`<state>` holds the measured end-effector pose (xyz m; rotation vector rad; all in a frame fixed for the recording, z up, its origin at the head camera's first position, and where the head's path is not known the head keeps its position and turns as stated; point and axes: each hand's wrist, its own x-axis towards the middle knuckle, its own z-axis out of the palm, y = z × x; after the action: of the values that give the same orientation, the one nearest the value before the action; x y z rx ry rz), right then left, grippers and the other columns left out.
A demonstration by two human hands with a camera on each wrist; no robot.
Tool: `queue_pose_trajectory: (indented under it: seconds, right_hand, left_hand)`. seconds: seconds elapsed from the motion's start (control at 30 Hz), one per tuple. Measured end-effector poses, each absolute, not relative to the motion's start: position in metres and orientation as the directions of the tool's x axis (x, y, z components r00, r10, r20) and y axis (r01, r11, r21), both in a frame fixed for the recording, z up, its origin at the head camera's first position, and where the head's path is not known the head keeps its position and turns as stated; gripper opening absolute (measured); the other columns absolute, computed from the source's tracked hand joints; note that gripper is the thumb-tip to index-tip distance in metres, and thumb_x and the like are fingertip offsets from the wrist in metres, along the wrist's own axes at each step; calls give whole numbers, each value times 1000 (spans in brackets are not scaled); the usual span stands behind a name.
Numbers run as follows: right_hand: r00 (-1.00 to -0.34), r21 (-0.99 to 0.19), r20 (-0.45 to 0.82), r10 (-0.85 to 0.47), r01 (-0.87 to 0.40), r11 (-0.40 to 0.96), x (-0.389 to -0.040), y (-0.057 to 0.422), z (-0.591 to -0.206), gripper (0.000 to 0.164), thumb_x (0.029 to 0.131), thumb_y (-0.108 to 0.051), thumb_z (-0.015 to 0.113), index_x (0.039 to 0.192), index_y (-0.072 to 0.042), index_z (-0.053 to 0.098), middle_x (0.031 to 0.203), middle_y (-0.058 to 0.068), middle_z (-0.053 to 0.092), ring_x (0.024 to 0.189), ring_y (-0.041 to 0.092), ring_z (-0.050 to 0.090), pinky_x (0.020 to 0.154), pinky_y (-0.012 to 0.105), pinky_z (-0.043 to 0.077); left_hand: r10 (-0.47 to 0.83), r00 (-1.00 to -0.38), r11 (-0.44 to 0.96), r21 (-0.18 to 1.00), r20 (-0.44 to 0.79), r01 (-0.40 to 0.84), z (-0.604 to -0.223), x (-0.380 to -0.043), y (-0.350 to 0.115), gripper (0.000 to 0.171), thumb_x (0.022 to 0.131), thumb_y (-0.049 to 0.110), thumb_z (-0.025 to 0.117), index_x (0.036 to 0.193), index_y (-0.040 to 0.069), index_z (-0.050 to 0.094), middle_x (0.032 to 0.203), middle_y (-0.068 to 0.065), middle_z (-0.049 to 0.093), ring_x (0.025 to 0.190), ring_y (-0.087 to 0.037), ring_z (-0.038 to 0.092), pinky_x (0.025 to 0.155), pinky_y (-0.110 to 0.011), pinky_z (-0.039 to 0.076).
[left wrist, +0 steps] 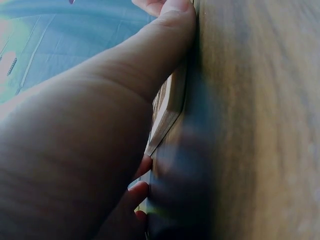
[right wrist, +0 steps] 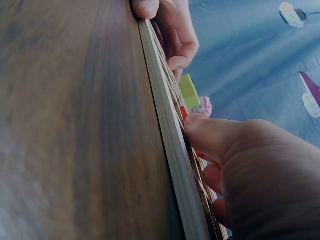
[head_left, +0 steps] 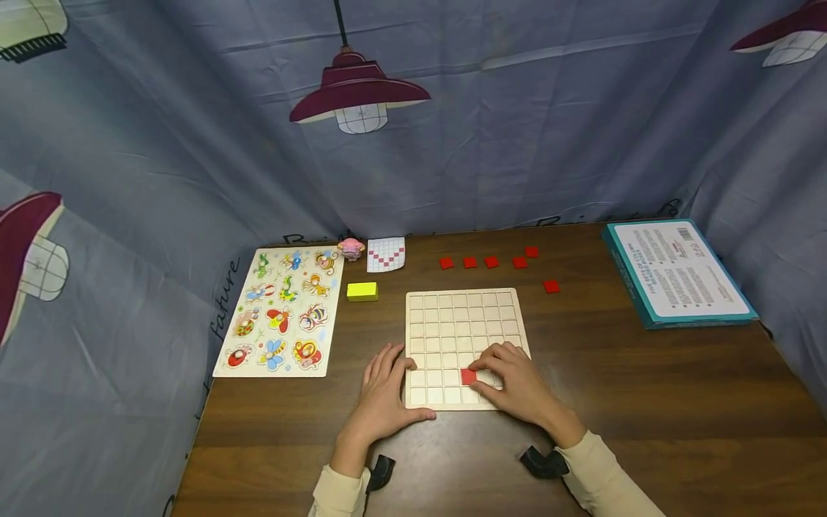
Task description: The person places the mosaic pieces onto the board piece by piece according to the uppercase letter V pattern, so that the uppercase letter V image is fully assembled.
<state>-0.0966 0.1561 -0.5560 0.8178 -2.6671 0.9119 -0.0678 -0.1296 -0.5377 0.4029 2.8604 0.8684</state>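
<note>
A pale wooden grid board (head_left: pixel 461 316) lies flat on the table in front of the person. The left hand (head_left: pixel 381 402) holds its near left corner, thumb along the front edge and fingers at the left side. Over the right part of the board, the right hand (head_left: pixel 520 388) pinches a red square tile (head_left: pixel 468 376) at a cell in the second row from the front. The right wrist view shows thumb and fingers at the tile (right wrist: pixel 183 112), partly hiding it; whether it lies fully in the cell cannot be told. The board's edge (left wrist: pixel 170 107) shows behind the left forearm.
Several loose red tiles (head_left: pixel 492 262) lie behind the board. A patterned grid card (head_left: pixel 385 255), a pink figurine (head_left: pixel 351 249) and a yellow-green block (head_left: pixel 362 291) stand back left. An insect puzzle board (head_left: pixel 278 287) lies left, a teal box (head_left: pixel 685 269) far right.
</note>
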Motion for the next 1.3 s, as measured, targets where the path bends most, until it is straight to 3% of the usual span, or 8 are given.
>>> queue_pose_trajectory:
  seconds: [0.47,0.67,0.8,1.0,1.17,1.3]
  right_hand:
    - [-845,-563,334,-418,-534,630,-93,155,-555,28,80,-32,87,104,-23,76,98,-12,63,95,8,55,86,31,47]
    - [-865,-702,383,-324,-501,506,-106,172,-559,29,81,-14,86,108,-13,76,101,-3,66,84,7,56,71,18,45]
    - [-893,-709,413,-182,-440,550,-130,204,-561,28,84,-9,83,111,-8,75,102,4,66,83,14,57,71,18,43]
    - [-934,-678,357,11,-251,690,-166,260,-568,42,89,-18,79,126,-1,67,117,20,63,105,34,56,86,37,41]
    - [-955,-611,296,-26,-210,764,-194,288,-568,57,91,-26,77,137,3,58,127,30,56,115,46,50,95,61,40]
    - [-966,-578,250,-66,-203,790,-209,295,-566,64,92,-32,75,142,2,53,132,31,52,120,50,45,101,66,36]
  left_hand:
    - [295,-955,806,546,-39,227,-536,-65,-132,80,64,62,89,122,20,52,163,-10,34,156,-34,22,124,-59,18]
    - [298,-954,814,529,-25,240,-538,-64,-135,80,63,62,89,121,20,52,162,-11,34,155,-35,23,123,-59,20]
    - [296,-955,811,535,-25,237,-538,-65,-135,81,63,62,89,121,20,51,163,-11,33,155,-35,22,123,-59,19]
    - [296,-955,810,536,-20,240,-537,-65,-133,80,63,61,90,121,20,52,162,-11,34,155,-35,23,123,-59,20]
    - [302,-953,805,541,-22,243,-537,-66,-130,80,65,63,88,122,21,52,163,-11,33,155,-36,22,123,-60,19]
    - [298,-955,804,543,-16,242,-538,-65,-129,80,64,62,89,121,21,52,163,-11,33,155,-35,22,124,-59,18]
